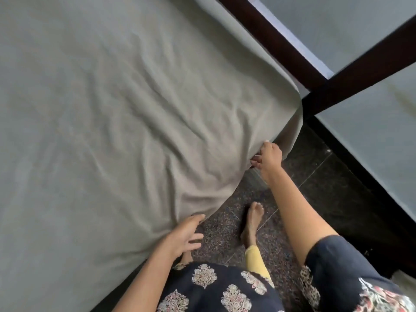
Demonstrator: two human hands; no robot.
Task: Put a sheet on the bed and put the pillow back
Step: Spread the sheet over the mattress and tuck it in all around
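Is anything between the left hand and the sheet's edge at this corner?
Nothing visible. The left hand is open right at the hanging edge of the sheet, only bare floor beside it; the right hand pinches that edge farther along.

Setting: bedroom in a home. Evidence: creased grey sheet (112,109), spread bed-wide, fills everything left of and beyond the left hand (184,235). Dark wooden frame (360,61) with pale panels (337,25) stands beyond the right hand (270,156). Dark speckled stone floor tiles (326,188) lie right of that hand. A bare foot (252,221) stands on them, just right of the left hand.
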